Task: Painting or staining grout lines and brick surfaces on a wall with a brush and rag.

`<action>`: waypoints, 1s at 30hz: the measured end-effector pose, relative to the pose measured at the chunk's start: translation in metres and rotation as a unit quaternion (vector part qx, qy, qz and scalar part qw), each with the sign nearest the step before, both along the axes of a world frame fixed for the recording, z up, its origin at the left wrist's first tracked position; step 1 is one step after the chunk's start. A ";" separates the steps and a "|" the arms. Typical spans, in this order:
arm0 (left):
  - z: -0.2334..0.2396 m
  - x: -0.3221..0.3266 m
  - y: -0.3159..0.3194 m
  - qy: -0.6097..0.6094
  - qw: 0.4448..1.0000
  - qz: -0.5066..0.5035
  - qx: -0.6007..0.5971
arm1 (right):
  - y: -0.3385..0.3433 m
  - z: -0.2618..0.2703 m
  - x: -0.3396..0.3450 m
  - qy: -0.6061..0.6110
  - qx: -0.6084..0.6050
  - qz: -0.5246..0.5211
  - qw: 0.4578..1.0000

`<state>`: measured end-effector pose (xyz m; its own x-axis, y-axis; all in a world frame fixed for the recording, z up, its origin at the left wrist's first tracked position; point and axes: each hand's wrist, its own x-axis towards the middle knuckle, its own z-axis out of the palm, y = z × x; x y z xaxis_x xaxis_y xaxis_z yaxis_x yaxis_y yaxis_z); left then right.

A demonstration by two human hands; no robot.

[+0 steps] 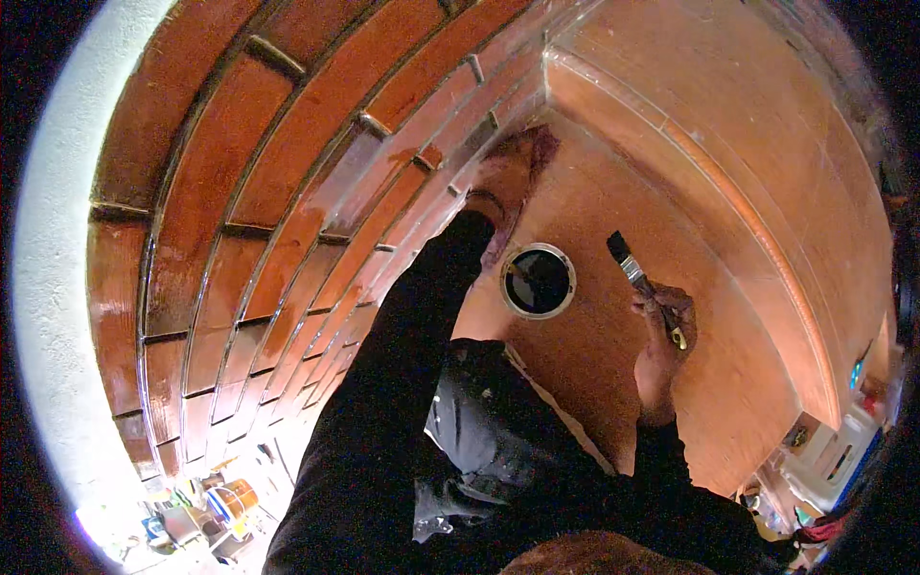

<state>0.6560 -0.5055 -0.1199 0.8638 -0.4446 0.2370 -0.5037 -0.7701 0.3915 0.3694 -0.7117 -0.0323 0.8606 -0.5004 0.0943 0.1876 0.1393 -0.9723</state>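
A flat paintbrush [630, 269] with dark bristles and a metal ferrule is in my right hand [663, 315], which grips its dark handle. Its bristles point up and to the left, apart from any surface. To the left of the brush stands a round open container [506, 296] of dark, shiny liquid, on a reddish-brown floor [589, 381]. A black left sleeve [402, 309] reaches up along the brick-faced wall [287, 187]. My left hand cannot be made out past the sleeve's end. Some bricks have a glossy, wet-looking sheen; others look paler.
A raised ledge [755, 215] with a rounded edge curves along the right. Stained grey trousers [481, 438] show below the container. Mixed items, including an orange-brown bucket [237, 497], lie at lower left. A white plastic container [826, 460] stands at lower right.
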 end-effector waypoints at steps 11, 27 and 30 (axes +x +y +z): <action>0.016 0.013 0.013 0.084 0.993 -0.064 -0.056 | 0.017 0.011 0.009 -0.019 0.009 0.048 0.999; 0.015 -0.087 0.067 0.152 0.978 0.114 0.086 | 0.007 0.028 -0.018 -0.008 0.016 0.054 0.998; 0.044 -0.128 0.073 0.178 0.967 0.174 0.053 | 0.004 0.046 -0.021 -0.004 0.026 0.064 0.998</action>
